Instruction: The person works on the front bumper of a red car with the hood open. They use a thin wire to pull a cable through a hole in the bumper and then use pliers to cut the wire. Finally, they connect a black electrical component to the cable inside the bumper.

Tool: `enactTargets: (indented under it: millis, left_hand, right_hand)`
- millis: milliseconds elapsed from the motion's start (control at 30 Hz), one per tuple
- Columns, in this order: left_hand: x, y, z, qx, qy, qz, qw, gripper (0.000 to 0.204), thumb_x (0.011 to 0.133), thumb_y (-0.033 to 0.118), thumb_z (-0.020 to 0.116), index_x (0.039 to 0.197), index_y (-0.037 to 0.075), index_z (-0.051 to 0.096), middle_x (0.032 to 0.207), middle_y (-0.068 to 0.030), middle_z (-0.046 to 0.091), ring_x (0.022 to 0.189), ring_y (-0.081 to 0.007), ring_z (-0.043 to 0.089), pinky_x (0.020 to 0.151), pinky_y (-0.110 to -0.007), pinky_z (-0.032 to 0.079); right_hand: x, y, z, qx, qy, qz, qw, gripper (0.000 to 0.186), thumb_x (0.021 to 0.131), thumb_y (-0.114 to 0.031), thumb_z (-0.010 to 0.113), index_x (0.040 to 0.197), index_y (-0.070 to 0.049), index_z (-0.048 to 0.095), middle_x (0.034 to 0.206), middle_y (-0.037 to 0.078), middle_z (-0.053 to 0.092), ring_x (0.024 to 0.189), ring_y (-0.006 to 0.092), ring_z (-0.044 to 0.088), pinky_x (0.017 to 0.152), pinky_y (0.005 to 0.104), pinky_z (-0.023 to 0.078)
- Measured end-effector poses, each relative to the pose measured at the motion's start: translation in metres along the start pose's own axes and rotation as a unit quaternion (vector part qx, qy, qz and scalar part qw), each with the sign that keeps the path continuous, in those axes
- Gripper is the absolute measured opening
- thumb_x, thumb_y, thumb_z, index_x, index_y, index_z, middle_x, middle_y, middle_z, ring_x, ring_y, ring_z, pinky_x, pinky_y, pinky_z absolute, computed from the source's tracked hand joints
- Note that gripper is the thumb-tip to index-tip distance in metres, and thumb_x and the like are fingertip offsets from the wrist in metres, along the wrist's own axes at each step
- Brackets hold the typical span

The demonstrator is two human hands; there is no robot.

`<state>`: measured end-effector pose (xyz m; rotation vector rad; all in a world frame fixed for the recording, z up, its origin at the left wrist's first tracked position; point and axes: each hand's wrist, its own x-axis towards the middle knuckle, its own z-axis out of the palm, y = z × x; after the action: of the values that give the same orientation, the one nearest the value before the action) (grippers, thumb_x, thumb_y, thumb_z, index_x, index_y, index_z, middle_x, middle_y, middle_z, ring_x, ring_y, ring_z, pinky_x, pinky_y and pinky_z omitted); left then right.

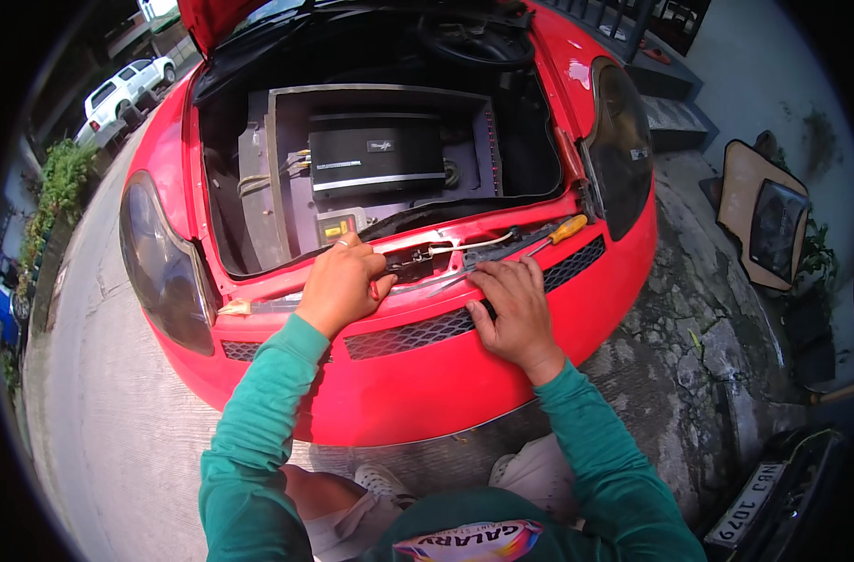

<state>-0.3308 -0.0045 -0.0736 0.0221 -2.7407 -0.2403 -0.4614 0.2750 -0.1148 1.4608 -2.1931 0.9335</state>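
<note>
My left hand [346,284] is closed around a red-handled tool [381,288], most of it hidden by my fingers. It works at the front edge of the red car's open front compartment, beside a dark metal latch [410,265]. A pale cable [472,245] runs from the latch toward the right. My right hand [513,314] lies on the bumper [408,398] just above the mesh grille [413,335], fingers stretched out. Past its fingertips, a screwdriver with a yellow handle [568,229] rests on the ledge.
Inside the compartment sits a black amplifier box [377,157] with wires at its sides. Dark headlights [168,267] flank the bumper. A tan panel [762,215] leans on the wall at right; a black part with a plate [750,501] lies lower right. A white vehicle [123,94] stands far left.
</note>
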Motion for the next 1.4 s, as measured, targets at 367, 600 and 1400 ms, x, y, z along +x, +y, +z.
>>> enactTargets:
  millis: [367,600,1400]
  left_hand:
    - [-0.007,-0.003,0.002,-0.039,0.017,-0.043,0.998,0.026,0.081,0.02,0.09,0.078,0.005,0.069,0.081,-0.0117,0.069,0.089,-0.0368,0.067,0.079,-0.05,0.057]
    - [-0.006,-0.006,0.006,-0.029,-0.002,-0.036,0.999,0.026,0.083,0.023,0.09,0.081,0.005,0.071,0.082,-0.0126,0.07,0.089,-0.0379,0.068,0.079,-0.051,0.057]
    - [-0.006,-0.001,0.0,-0.075,0.024,-0.065,0.995,0.025,0.086,0.02,0.09,0.08,0.004,0.071,0.083,-0.012,0.07,0.092,-0.0378,0.068,0.082,-0.052,0.057]
  right_hand:
    - [0.0,0.0,0.0,0.0,0.007,0.002,1.0,0.039,0.093,-0.026,0.079,0.125,-0.005,0.073,0.128,0.013,0.072,0.122,0.0348,0.066,0.121,0.0575,0.039]
    - [0.002,-0.003,-0.001,0.007,0.02,0.003,1.0,0.037,0.096,-0.026,0.078,0.125,-0.005,0.074,0.128,0.014,0.073,0.122,0.0354,0.066,0.119,0.0572,0.041]
    - [0.07,0.045,0.013,-0.017,-0.093,0.088,0.992,0.018,0.091,-0.005,0.076,0.109,-0.004,0.08,0.102,0.016,0.075,0.103,0.0404,0.068,0.093,0.0501,0.055]
